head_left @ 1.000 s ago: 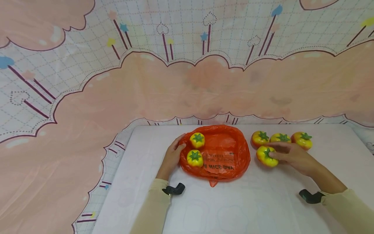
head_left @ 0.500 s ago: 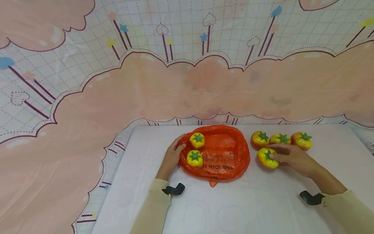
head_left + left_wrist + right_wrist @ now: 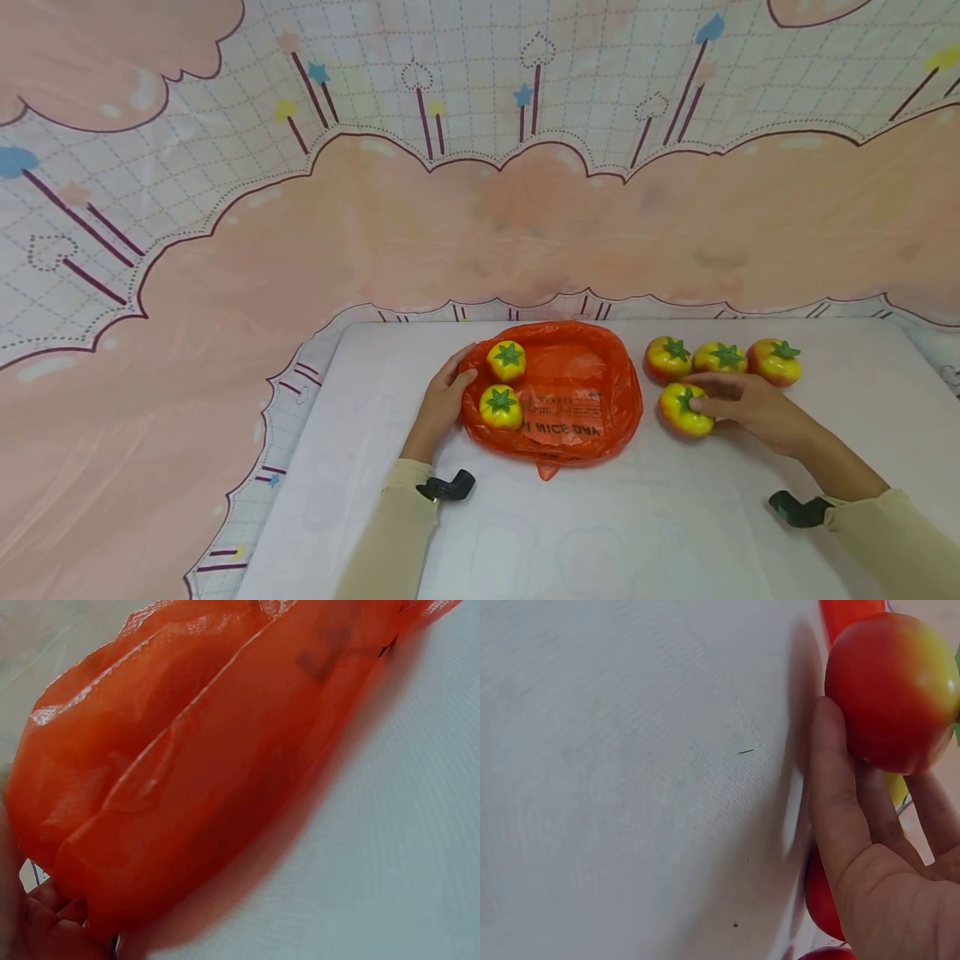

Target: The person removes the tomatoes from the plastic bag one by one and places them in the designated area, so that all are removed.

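Two hands at work above a pale tabletop (image 3: pixel 562 533). My left hand (image 3: pixel 441 400) grips the near-left rim of a red plastic bag (image 3: pixel 566 367), thumb on the upper side; the left wrist view shows the fingers bent at the bag's edge. My right hand (image 3: pixel 757 412) is partly closed, thumb and fingers set around a yellow-and-red fruit (image 3: pixel 686 410) with a green leafy top. From the right wrist view, one finger lies along the side of this fruit that faces the tabletop; whether the fruit touches the surface I cannot tell.

The held fruit is to the right of the bag, apart from it. The bag lies with its mouth spread wide and dark print (image 3: pixel 562 417) showing inside. Within it, along the left side, sit a rear fruit (image 3: pixel 507 361) and a front fruit (image 3: pixel 501 407), green tops upward.

Beyond my right hand stand three more in a row: a left-hand fruit (image 3: pixel 667 360), a middle fruit (image 3: pixel 718 358) and a right-hand fruit (image 3: pixel 776 363). A pink-and-white patterned cloth (image 3: pixel 525 225) hangs behind the tabletop.
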Available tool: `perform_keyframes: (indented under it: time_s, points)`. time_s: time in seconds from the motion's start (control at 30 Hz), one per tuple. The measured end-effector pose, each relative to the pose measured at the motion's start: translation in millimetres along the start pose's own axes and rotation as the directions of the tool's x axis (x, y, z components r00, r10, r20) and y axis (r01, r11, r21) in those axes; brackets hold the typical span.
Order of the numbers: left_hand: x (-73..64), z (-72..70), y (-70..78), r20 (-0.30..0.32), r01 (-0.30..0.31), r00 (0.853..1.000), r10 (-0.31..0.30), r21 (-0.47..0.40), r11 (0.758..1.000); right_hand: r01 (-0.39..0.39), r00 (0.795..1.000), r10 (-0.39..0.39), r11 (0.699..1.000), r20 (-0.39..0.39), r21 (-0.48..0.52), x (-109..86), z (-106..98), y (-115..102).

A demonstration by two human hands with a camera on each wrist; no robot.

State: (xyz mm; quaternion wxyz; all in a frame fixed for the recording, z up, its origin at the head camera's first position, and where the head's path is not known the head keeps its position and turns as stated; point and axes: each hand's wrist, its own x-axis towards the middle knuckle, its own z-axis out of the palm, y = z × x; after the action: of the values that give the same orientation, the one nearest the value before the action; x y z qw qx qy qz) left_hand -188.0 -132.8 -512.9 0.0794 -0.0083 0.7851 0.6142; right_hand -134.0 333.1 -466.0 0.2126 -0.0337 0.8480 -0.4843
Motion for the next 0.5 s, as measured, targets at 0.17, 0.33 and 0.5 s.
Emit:
perform_keyframes:
  time_s: [0.17,0.33,0.5]
  points:
    - [0.0,0.0,0.5,-0.002,-0.001,1.000,0.001,0.009,1.000,-0.007,1.000,0.007,1.000,0.007,0.014,-0.1,-0.4,0.7]
    - [0.5,-0.1,-0.5,0.001,-0.008,1.000,0.008,0.002,1.000,-0.001,1.000,0.001,1.000,0.006,-0.017,0.2,0.0,1.2]
    - [1.3,0.3,-0.5,0.003,-0.009,1.000,0.009,-0.009,1.000,0.003,1.000,-0.003,0.999,0.004,-0.042,1.9,0.3,3.7]
